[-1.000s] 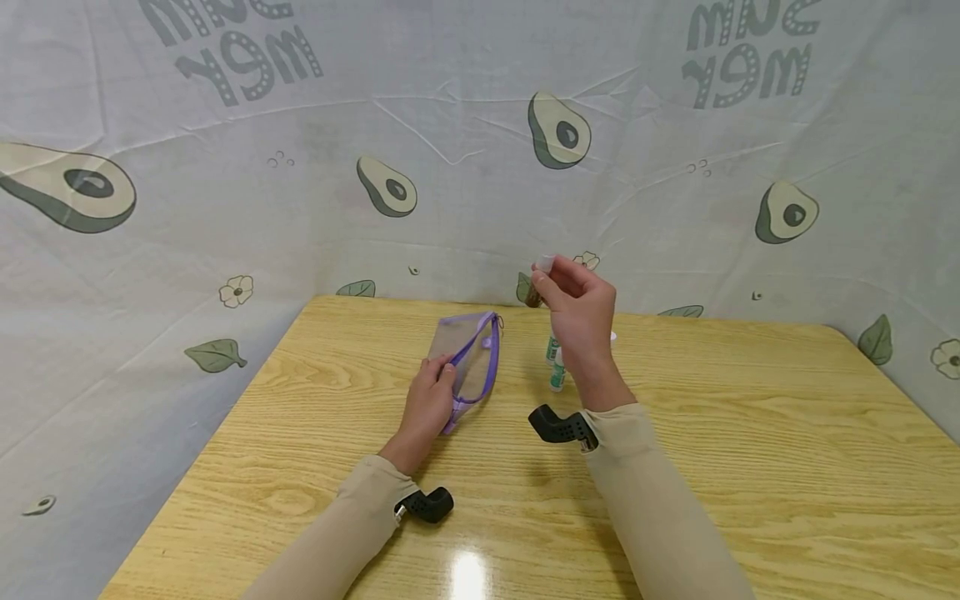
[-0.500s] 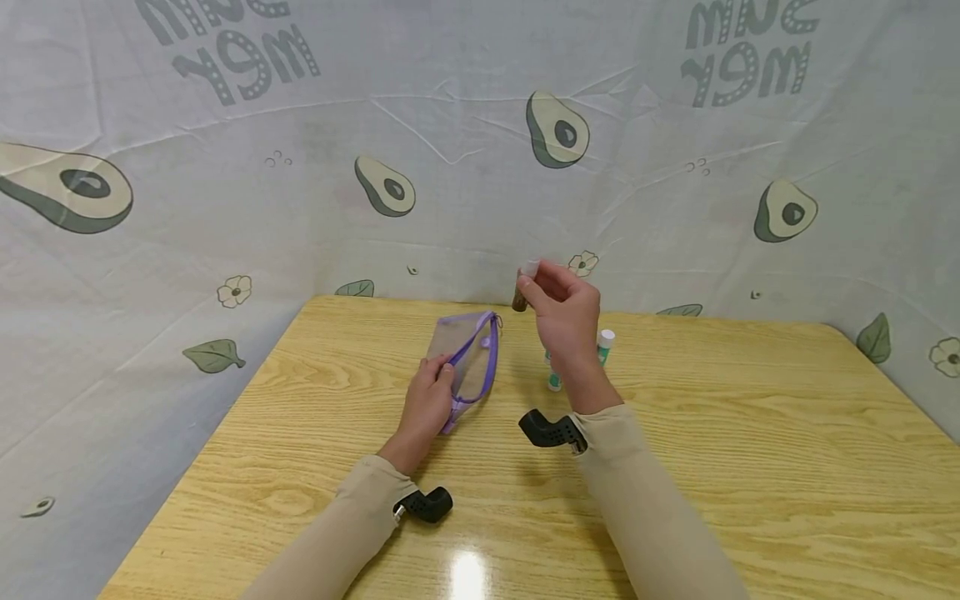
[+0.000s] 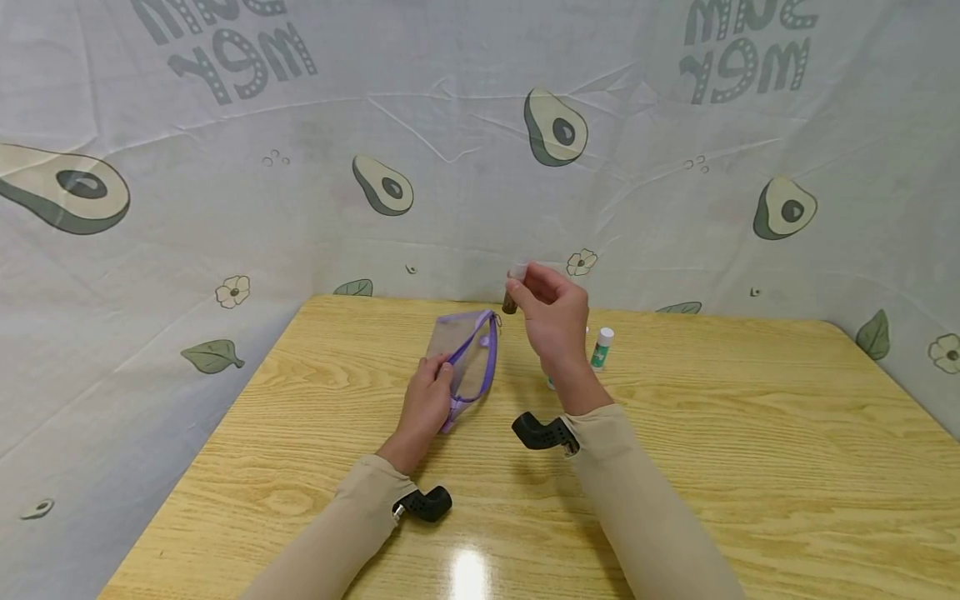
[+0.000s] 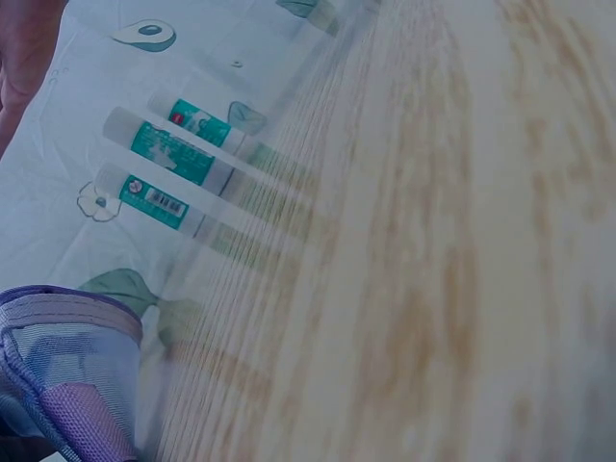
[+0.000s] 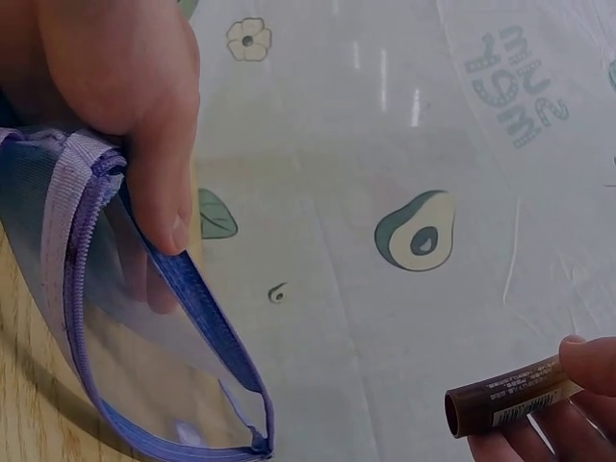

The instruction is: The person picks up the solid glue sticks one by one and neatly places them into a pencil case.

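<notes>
My left hand (image 3: 425,408) grips the side of a see-through mesh zipper pouch (image 3: 447,336) with purple trim, its thumb on the near panel. In the right wrist view the pouch's mouth gapes between its purple zipper edges (image 5: 207,322). Left of centre, above the table, my right hand (image 3: 558,321) pinches a small brown tube with a whitish top (image 3: 510,304) between thumb and fingers. A barcode label shows on the brown tube (image 5: 505,397) in the right wrist view. Three glue sticks with green labels (image 4: 171,154) stand upright, partly hidden behind my right hand in the head view.
One glue stick (image 3: 602,348) shows fully just right of my right wrist. The wooden table (image 3: 712,433) meets a pale cloth backdrop (image 3: 465,208) printed with avocados. A black camera mount (image 3: 543,432) sticks out from each cuff.
My right hand has moved left and slightly down toward the pouch with the brown tube, uncovering a glue stick on the right. The left hand and the pouch have stayed put.
</notes>
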`<state>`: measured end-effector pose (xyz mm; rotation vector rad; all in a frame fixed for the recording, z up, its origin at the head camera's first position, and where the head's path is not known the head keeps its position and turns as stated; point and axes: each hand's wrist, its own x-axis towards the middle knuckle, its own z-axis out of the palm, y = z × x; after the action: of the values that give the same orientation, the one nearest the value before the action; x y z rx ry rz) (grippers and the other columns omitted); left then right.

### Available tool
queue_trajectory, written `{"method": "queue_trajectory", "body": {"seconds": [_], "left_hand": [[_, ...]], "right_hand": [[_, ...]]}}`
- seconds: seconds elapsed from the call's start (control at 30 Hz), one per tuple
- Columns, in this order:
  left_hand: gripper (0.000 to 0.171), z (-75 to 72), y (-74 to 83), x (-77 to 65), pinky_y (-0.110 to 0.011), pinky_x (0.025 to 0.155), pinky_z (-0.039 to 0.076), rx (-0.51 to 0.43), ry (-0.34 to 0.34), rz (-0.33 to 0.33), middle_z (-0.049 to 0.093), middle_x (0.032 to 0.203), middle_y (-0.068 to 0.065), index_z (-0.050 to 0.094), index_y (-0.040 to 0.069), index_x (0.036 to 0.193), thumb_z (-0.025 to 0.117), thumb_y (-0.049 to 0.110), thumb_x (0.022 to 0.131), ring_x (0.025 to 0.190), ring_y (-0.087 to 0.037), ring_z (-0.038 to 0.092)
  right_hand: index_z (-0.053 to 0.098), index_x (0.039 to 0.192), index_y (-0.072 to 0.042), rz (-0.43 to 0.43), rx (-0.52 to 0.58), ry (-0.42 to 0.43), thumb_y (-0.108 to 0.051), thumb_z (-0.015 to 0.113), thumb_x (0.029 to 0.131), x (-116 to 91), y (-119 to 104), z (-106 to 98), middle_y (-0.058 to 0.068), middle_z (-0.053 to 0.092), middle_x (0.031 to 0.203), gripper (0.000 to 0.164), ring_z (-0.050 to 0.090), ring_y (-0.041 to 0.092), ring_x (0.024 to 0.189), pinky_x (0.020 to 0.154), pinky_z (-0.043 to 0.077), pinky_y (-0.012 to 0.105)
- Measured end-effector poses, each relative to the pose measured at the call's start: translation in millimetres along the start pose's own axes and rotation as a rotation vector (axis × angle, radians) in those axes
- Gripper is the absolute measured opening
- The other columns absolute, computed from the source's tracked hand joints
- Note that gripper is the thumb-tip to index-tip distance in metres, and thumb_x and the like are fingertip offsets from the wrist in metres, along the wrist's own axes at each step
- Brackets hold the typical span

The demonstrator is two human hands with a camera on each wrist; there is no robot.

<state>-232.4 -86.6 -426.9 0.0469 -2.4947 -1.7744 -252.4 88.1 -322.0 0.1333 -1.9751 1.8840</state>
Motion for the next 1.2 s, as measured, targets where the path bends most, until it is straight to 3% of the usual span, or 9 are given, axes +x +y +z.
{"method": "queue_trajectory", "body": {"seconds": [0.4,0.73,0.97,1.2], "left_hand": [[0.05,-0.8,0.4,-0.6,-0.059,0.135,0.017,0.003,-0.002,0.005,0.029,0.173,-0.023,0.05,0.002,0.156,0.035,0.026,0.115,0.166,-0.042,0.014],[0.05,-1.2,1.1,-0.8,-0.059,0.135,0.017,0.003,0.002,0.006,0.027,0.173,-0.025,0.05,0.001,0.155,0.035,0.025,0.115,0.166,-0.042,0.014],[0.05,-1.6,1.2,-0.6,-0.059,0.135,0.016,0.006,0.008,0.015,0.034,0.171,-0.024,0.051,-0.001,0.155,0.035,0.024,0.114,0.166,-0.042,0.014],[0.05,-0.5,0.5,0.6,-0.058,0.135,0.017,0.012,0.016,0.027,0.036,0.17,-0.024,0.051,-0.002,0.154,0.035,0.023,0.114,0.166,-0.042,0.015]], "right_hand": [[0.066,0.143,-0.004,0.016,-0.015,-0.025,-0.017,0.075,0.1,-2,5,8,0.014,0.073,0.133,0.045,0.069,0.024,0.123,0.091,0.057,0.016],[0.068,0.141,-0.006,0.018,-0.042,-0.032,-0.017,0.075,0.1,-4,11,13,0.014,0.073,0.131,0.043,0.07,0.026,0.121,0.105,0.059,0.039],[0.069,0.138,-0.003,0.021,-0.072,-0.042,-0.014,0.075,0.1,-2,20,18,0.017,0.073,0.126,0.04,0.071,0.028,0.118,0.101,0.06,0.039],[0.067,0.139,0.001,0.037,-0.108,-0.056,-0.012,0.074,0.1,-2,30,21,0.019,0.073,0.128,0.042,0.071,0.032,0.119,0.107,0.059,0.045]]}}
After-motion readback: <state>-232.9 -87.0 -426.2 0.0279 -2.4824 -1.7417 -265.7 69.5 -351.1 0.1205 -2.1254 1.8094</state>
